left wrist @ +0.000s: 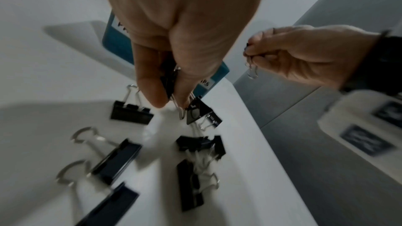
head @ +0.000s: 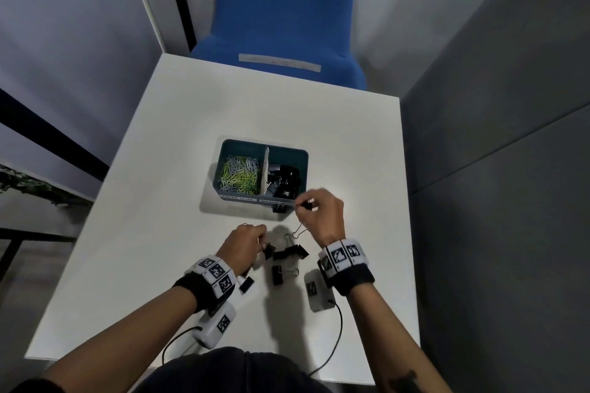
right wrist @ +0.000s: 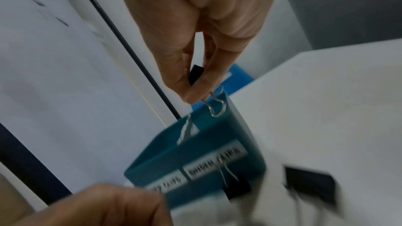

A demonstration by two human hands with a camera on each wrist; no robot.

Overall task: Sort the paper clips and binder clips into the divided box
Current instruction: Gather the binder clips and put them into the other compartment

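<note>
A teal divided box [head: 287, 150] stands mid-table, with coloured paper clips [head: 238, 174] in its left part and black binder clips [head: 284, 179] in its right part. My right hand [head: 305, 204] pinches a black binder clip [right wrist: 195, 75] just above the box's front right corner, and the clip's wire handle [right wrist: 217, 107] hangs down. Nearer me, my left hand [head: 261, 241] pinches another black binder clip [left wrist: 169, 78] low over the table. Several loose binder clips [head: 290, 252] lie between my wrists. One binder clip [head: 279, 208] leans on the box's front wall.
The white table [head: 191, 137] ends at a blue chair [head: 287, 25] on the far side and a grey partition [head: 495, 137] on the right. White tracker modules [head: 316, 290] with cables hang by both wrists near the front edge.
</note>
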